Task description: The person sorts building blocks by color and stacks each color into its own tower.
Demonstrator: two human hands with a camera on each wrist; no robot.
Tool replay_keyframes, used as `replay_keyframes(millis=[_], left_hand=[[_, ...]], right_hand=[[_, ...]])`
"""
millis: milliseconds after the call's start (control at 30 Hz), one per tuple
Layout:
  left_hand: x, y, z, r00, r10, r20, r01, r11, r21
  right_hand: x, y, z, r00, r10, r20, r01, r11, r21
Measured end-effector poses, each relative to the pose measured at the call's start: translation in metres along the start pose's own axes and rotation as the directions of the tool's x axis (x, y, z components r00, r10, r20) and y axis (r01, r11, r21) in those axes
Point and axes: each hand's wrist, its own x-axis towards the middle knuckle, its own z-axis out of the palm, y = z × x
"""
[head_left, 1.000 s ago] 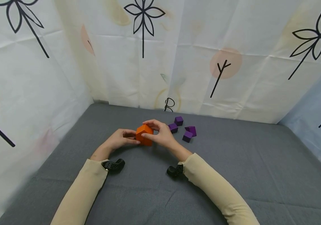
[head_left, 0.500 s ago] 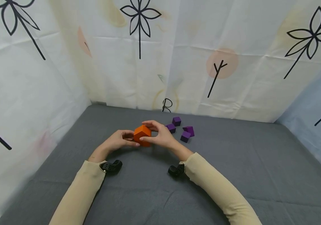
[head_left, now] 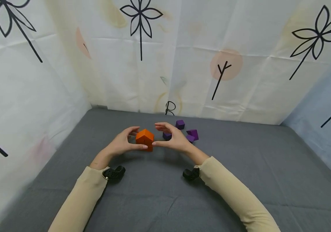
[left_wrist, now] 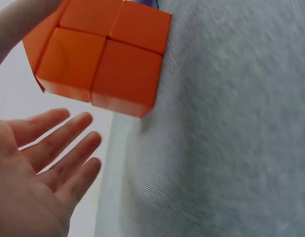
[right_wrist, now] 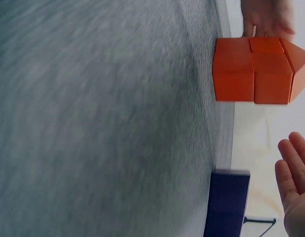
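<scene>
Orange wooden blocks (head_left: 145,136) stand on the grey cloth as a small house: cubes two high, topped by a pointed roof piece. In the left wrist view the house (left_wrist: 126,74) shows four-square seams between its cubes. My left hand (head_left: 121,143) is around its left side, fingers straight and apart from it, thumb in front; whether the thumb touches is unclear. To the right, my right hand (head_left: 177,139) is spread, its thumb tip near the front right edge. The right wrist view shows a gap between the house (right_wrist: 252,74) and my right fingers (right_wrist: 294,160).
Several purple blocks lie just behind and right of my right hand, among them a cube (head_left: 180,124) at the back and an angled piece (head_left: 193,133). A white patterned curtain (head_left: 197,77) hangs along the table's far edge. Grey cloth (head_left: 142,193) covers the table.
My right hand has let go of the orange house and moved right, opening. The left fingers have spread away from its side. The orange house stays standing; the view has turned slightly right.
</scene>
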Motion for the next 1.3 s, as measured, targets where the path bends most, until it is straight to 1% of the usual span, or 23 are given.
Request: replay_keyframes(millis=[200, 267, 500, 633, 833, 867, 1067, 1100, 1167, 1300], left_hand=[[0.000, 0.015, -0.001, 0.997, 0.056, -0.060, -0.055, 0.998, 0.020], [0.001, 0.018, -0.001, 0.995, 0.072, -0.070, -0.069, 0.997, 0.035], [0.005, 0.030, 0.001, 0.988, 0.134, -0.075, -0.129, 0.990, 0.065], [0.006, 0.038, 0.003, 0.979, 0.181, -0.091, -0.173, 0.981, 0.091], [0.010, 0.055, 0.010, 0.965, 0.240, -0.109, -0.223, 0.963, 0.149], [0.011, 0.057, 0.011, 0.962, 0.247, -0.114, -0.228, 0.961, 0.159], [0.018, 0.071, 0.021, 0.945, 0.293, -0.145, -0.260, 0.942, 0.213], [0.019, 0.073, 0.023, 0.942, 0.301, -0.145, -0.267, 0.939, 0.218], [0.020, 0.078, 0.026, 0.939, 0.314, -0.137, -0.281, 0.934, 0.220], [0.024, 0.084, 0.034, 0.932, 0.343, -0.118, -0.313, 0.924, 0.219]], right_hand=[[-0.007, 0.003, -0.009, 1.000, 0.023, -0.019, -0.023, 0.999, -0.022], [-0.009, 0.004, -0.012, 0.999, 0.024, -0.028, -0.025, 0.999, -0.032], [-0.019, 0.006, -0.022, 0.997, 0.044, -0.065, -0.049, 0.997, -0.066], [-0.024, 0.008, -0.029, 0.995, 0.046, -0.089, -0.052, 0.996, -0.069], [-0.032, 0.013, -0.040, 0.993, 0.002, -0.120, -0.016, 0.993, -0.117], [-0.034, 0.008, -0.041, 0.992, 0.008, -0.124, -0.023, 0.993, -0.118], [-0.042, 0.015, -0.051, 0.987, 0.048, -0.154, -0.068, 0.990, -0.122], [-0.043, 0.022, -0.053, 0.986, 0.048, -0.160, -0.068, 0.990, -0.125], [-0.046, 0.024, -0.056, 0.983, 0.058, -0.172, -0.080, 0.989, -0.123], [-0.052, 0.029, -0.061, 0.980, 0.056, -0.190, -0.086, 0.984, -0.155]])
